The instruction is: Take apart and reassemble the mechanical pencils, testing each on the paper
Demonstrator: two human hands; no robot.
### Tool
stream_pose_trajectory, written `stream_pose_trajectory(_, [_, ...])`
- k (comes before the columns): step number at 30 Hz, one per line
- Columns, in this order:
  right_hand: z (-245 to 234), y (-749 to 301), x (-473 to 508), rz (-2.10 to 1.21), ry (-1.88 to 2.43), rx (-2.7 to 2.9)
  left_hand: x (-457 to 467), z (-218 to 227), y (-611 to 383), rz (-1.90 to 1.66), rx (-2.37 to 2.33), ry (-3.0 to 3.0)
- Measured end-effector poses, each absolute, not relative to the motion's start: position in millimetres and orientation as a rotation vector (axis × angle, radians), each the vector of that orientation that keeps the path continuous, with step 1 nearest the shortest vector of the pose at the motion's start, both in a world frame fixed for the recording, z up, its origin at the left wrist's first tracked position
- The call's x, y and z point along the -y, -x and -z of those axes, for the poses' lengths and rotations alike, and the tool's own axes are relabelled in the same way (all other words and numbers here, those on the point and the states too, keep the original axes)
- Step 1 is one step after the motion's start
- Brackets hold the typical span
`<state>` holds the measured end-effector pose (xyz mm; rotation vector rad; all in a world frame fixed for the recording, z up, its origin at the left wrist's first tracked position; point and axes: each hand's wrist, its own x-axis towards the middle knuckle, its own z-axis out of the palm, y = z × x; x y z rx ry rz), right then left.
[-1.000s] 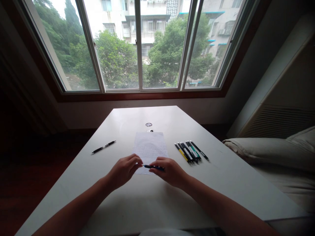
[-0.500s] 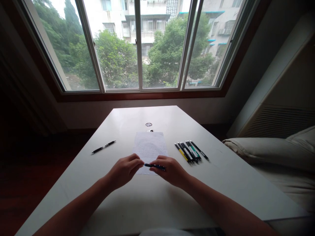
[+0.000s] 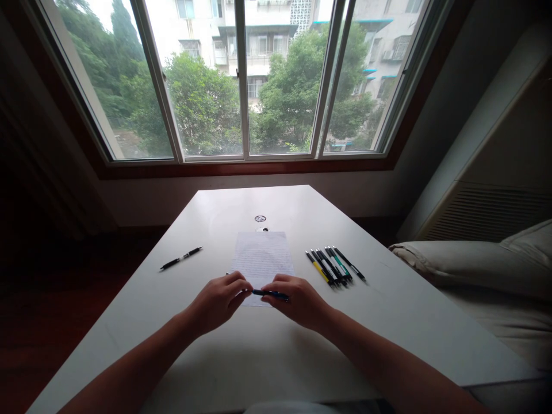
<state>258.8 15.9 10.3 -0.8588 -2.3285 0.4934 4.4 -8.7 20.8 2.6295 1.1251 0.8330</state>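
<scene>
Both of my hands meet over the near edge of a written sheet of paper (image 3: 263, 257) on the white table (image 3: 241, 351). My right hand (image 3: 297, 299) grips a dark blue pen (image 3: 269, 294) that lies level, pointing left. My left hand (image 3: 218, 299) pinches the pen's left tip with closed fingers.
A row of several pens (image 3: 335, 265), black, yellow and green, lies right of the paper. A single black pen (image 3: 181, 258) lies at the left. A small round mark (image 3: 260, 218) sits beyond the paper. A cushioned seat (image 3: 474, 270) adjoins the table's right side, below a wide window.
Hardly anything has moved. My left fingers have closed a little tighter on the pen's tip.
</scene>
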Motion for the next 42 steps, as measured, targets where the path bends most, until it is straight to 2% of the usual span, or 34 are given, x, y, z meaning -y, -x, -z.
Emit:
stream_pose_trajectory(15, [-10.0,-258.9,-17.1,-0.512,0.902,2.281,3.0,-17.0,4.3,-0.806,-1.287,-2.569])
stream_pose_trajectory(42, [-8.0,-256.4,-16.6,-0.516,0.909,2.309,4.6,-22.8,2.0,-0.722,-1.206,-2.63])
